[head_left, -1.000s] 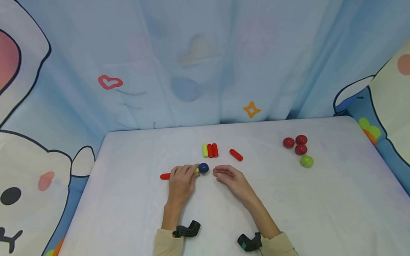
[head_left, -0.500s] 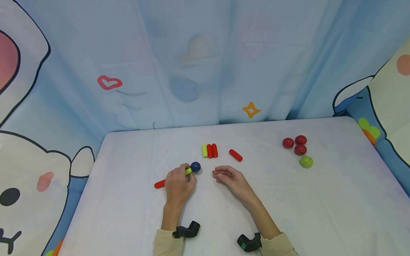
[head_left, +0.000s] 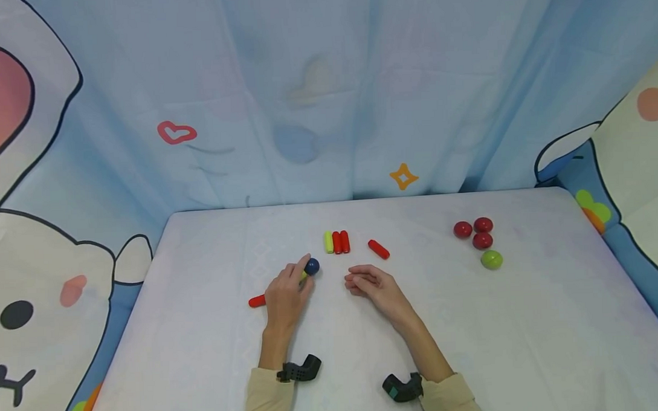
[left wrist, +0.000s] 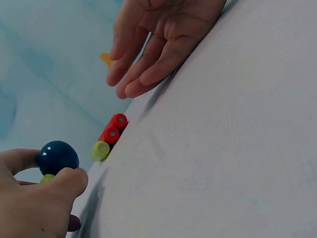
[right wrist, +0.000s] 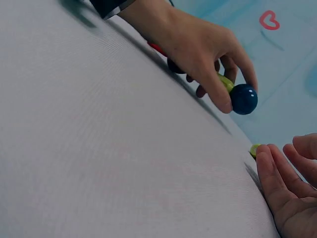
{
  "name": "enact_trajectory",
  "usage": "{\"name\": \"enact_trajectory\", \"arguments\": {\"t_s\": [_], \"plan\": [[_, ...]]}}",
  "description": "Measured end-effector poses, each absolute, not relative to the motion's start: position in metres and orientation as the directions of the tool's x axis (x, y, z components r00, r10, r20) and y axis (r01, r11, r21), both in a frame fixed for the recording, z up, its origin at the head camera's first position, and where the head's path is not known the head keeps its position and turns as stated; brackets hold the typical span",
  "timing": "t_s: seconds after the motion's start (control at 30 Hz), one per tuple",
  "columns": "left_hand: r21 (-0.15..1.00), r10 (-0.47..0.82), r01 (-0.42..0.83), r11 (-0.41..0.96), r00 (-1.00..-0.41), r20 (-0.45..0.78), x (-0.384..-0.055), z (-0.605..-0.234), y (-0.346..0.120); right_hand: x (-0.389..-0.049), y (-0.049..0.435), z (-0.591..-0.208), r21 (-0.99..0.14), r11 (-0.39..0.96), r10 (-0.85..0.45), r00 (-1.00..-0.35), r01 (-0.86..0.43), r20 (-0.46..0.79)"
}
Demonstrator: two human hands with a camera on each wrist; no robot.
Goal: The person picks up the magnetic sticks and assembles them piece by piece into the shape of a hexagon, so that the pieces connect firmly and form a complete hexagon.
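My left hand [head_left: 285, 295] grips a toy stick chain. A dark blue ball [head_left: 312, 266] sits at its far right end, with the index finger and thumb beside it. A yellow-green magnetic stick [right wrist: 226, 82] joins that ball inside the grip. A red stick [head_left: 257, 302] pokes out on the hand's left, and another dark ball [right wrist: 175, 66] shows beneath the palm in the right wrist view. To the right, my right hand [head_left: 380, 289] holds nothing, its fingers loosely bent and apart from the blue ball.
Behind the hands a yellow-green stick [head_left: 328, 242] and two red sticks [head_left: 341, 242] lie side by side. One red stick [head_left: 379, 249] lies apart. Several red balls [head_left: 482, 240] and a green ball [head_left: 492, 259] sit at the right. A curtain [head_left: 325, 109] hangs behind the table.
My left hand has drawn the chain left and tilted it, its red end nearer me; the index finger now reaches along the blue ball. My right hand has shifted very slightly right.
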State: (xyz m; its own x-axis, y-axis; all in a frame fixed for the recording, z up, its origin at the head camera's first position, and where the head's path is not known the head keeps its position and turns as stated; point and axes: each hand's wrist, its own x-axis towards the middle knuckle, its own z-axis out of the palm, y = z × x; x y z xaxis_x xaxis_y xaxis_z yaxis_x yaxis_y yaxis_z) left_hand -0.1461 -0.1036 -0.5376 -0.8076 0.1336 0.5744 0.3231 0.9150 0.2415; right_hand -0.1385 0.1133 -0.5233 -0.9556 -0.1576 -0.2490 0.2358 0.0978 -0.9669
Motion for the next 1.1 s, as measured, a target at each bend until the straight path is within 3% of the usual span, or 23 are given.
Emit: {"name": "enact_trajectory", "arguments": {"t_s": [0.17,0.33,0.57,0.77,1.1], "plan": [[0.227,0.165,0.351,0.908,-0.799,0.578,-0.146,-0.538,-0.102,-0.14,0.124,-0.521,-0.977,0.072,-0.109,-0.972,0.202,-0.209],[0.199,0.183,0.363,0.91,-0.784,0.593,-0.147,-0.536,-0.101,-0.143,0.129,-0.519,-0.99,0.074,0.045,-0.992,0.124,-0.121],[0.186,0.152,0.316,0.93,-0.794,0.588,-0.146,-0.532,-0.1,-0.146,0.132,-0.524,-0.946,0.323,0.258,-0.963,0.006,0.082],[0.242,0.134,0.324,0.915,-0.807,0.575,-0.145,-0.534,-0.101,-0.146,0.131,-0.524,-0.846,0.532,0.191,-0.978,0.03,0.085],[0.301,0.076,0.311,0.902,-0.798,0.598,-0.146,-0.537,-0.101,-0.145,0.126,-0.527,-0.676,0.737,0.037,-0.999,0.012,0.023]]}}
